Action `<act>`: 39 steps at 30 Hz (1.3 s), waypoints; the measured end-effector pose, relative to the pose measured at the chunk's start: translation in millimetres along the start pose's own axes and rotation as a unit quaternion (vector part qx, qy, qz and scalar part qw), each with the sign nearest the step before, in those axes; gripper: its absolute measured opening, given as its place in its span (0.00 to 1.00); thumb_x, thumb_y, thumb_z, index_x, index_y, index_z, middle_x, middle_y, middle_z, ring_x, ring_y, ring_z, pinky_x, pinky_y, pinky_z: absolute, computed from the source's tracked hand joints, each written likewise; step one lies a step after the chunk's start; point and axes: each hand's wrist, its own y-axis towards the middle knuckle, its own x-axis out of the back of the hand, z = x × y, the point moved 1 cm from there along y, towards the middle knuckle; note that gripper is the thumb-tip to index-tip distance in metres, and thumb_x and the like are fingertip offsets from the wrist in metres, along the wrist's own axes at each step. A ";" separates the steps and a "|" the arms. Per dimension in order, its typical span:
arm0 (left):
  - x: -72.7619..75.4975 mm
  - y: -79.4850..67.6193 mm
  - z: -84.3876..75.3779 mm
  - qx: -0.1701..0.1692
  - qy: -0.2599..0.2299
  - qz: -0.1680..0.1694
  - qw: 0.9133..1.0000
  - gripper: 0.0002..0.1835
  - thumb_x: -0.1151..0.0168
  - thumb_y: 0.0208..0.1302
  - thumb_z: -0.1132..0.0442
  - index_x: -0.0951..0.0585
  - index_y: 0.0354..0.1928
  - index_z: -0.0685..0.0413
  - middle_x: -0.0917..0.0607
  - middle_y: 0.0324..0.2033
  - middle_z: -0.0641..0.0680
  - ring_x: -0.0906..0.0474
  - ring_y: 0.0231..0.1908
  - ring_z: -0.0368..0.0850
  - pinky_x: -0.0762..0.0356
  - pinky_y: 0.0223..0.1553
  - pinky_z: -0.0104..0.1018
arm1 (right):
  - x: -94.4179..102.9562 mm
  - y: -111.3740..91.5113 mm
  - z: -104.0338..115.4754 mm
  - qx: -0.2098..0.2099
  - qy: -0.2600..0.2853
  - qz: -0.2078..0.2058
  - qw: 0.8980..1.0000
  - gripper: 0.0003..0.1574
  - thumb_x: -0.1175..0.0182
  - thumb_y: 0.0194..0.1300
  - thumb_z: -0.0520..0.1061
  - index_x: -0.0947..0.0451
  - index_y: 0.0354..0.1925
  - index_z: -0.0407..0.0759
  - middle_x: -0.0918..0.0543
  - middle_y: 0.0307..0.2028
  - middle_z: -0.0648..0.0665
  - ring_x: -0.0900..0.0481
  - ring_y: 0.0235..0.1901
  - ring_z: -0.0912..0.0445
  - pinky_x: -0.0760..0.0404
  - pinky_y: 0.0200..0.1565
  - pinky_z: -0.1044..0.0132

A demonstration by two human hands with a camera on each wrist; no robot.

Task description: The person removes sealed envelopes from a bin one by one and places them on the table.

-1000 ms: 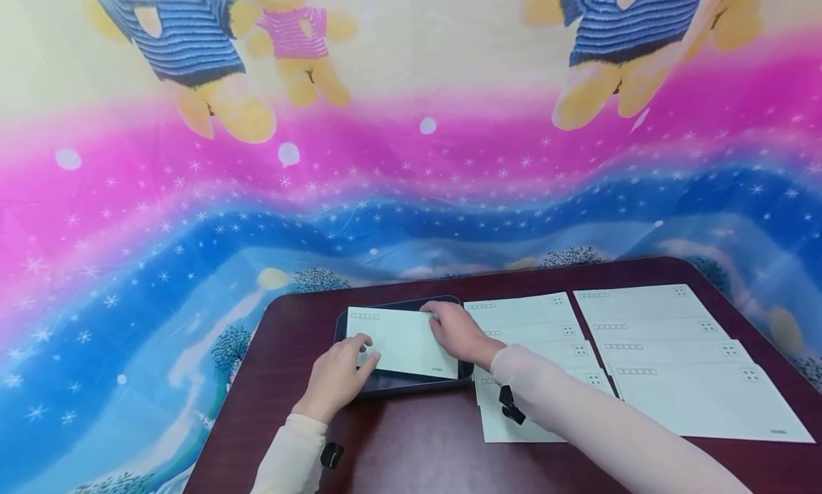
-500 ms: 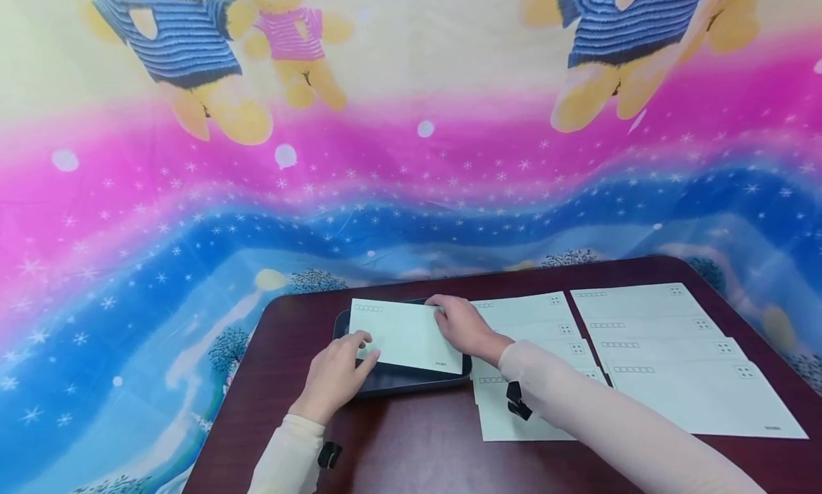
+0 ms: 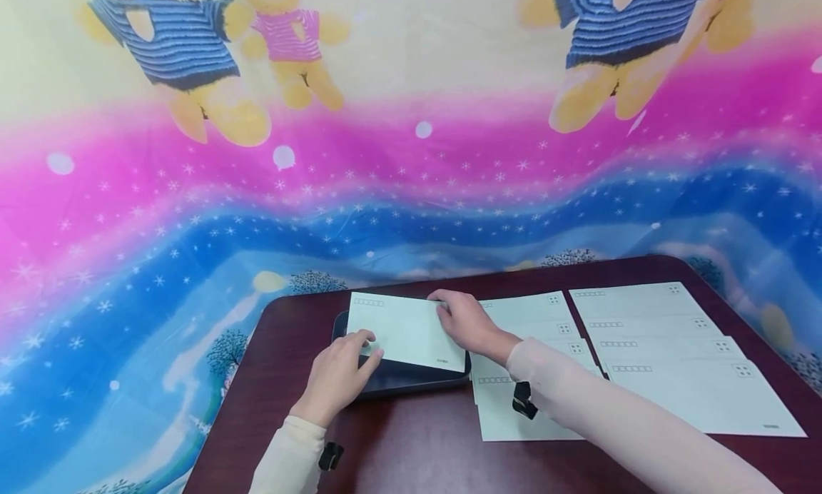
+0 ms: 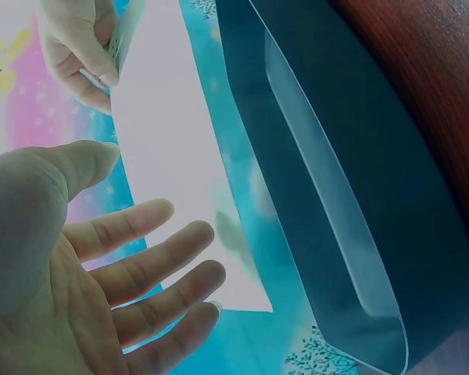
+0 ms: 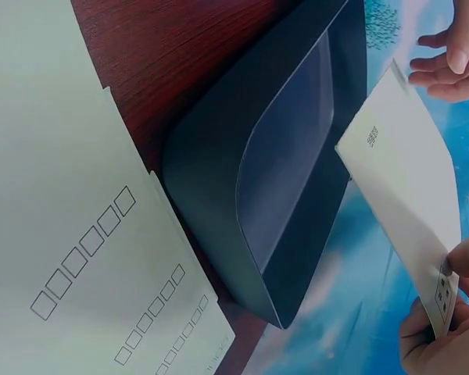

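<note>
A white envelope [image 3: 404, 333] printed with a row of small boxes is held above a dark, deep-walled tray [image 3: 417, 385]. My right hand [image 3: 472, 326] pinches it by its right end, thumb on one face and fingers behind, as the right wrist view shows. My left hand [image 3: 337, 376] is at the envelope's lower left with fingers spread and relaxed; whether a fingertip touches the paper I cannot tell. In the left wrist view the envelope [image 4: 160, 117] is tilted and apart from the tray wall [image 4: 399, 156]. Part of the tray's inside shows in the right wrist view.
Right of the tray, overlapping envelopes lie in two columns, a nearer left one [image 3: 514, 408] and a right one [image 3: 706, 401]. They rest on a dark red wooden table [image 3: 411, 444]. A printed cloth [image 3: 385, 158] hangs behind it.
The right hand has raised the envelope up and slightly to the right, uncovering more of the tray's near part. The left hand has stayed almost in place.
</note>
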 end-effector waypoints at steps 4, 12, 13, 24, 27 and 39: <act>-0.1 -0.9 -2.1 -0.004 -0.001 -0.003 1.000 0.16 0.36 0.69 0.48 0.17 0.51 0.49 0.11 0.43 0.52 0.15 0.39 0.45 0.17 0.36 0.43 | 3.7 -4.5 -2.0 0.002 0.000 -0.001 1.000 0.20 0.48 0.76 0.38 0.22 0.62 0.43 0.15 0.53 0.43 0.29 0.24 0.57 0.26 0.38 0.59; -2.2 -4.0 -7.8 -0.020 0.002 -0.005 1.000 0.16 0.36 0.69 0.48 0.17 0.52 0.49 0.11 0.42 0.51 0.15 0.38 0.45 0.18 0.34 0.41 | 9.1 -15.5 -11.6 -0.001 -0.003 -0.010 1.000 0.19 0.47 0.76 0.38 0.21 0.61 0.43 0.16 0.57 0.43 0.16 0.48 0.53 0.18 0.49 0.54; -2.5 -4.4 -8.4 -0.021 0.003 -0.006 1.000 0.16 0.36 0.69 0.48 0.17 0.52 0.49 0.11 0.42 0.50 0.16 0.38 0.45 0.19 0.34 0.41 | 9.9 -16.8 -13.4 0.000 -0.003 -0.011 1.000 0.19 0.47 0.76 0.38 0.21 0.61 0.43 0.16 0.57 0.43 0.16 0.49 0.52 0.18 0.49 0.54; -6.2 -5.2 -15.5 -0.032 0.013 -0.006 0.999 0.17 0.35 0.69 0.48 0.16 0.53 0.48 0.11 0.44 0.50 0.16 0.40 0.46 0.19 0.34 0.41 | 23.5 -31.1 -31.9 -0.004 -0.005 -0.012 1.000 0.19 0.48 0.76 0.38 0.22 0.61 0.42 0.16 0.58 0.40 0.16 0.47 0.51 0.19 0.47 0.54; -6.2 -5.3 -17.1 -0.036 0.017 -0.008 0.999 0.17 0.35 0.68 0.48 0.16 0.52 0.47 0.11 0.44 0.49 0.16 0.40 0.45 0.18 0.35 0.40 | 27.9 -33.9 -36.1 -0.004 -0.004 -0.015 1.000 0.20 0.48 0.76 0.38 0.22 0.61 0.41 0.17 0.59 0.39 0.16 0.52 0.48 0.19 0.50 0.51; -10.1 -5.4 -25.9 -0.049 0.026 0.003 0.998 0.16 0.35 0.68 0.47 0.16 0.51 0.48 0.12 0.41 0.48 0.19 0.35 0.43 0.22 0.33 0.37 | 43.2 -46.1 -56.0 -0.011 -0.024 -0.014 1.000 0.20 0.49 0.76 0.38 0.23 0.62 0.39 0.18 0.60 0.36 0.19 0.59 0.41 0.20 0.55 0.45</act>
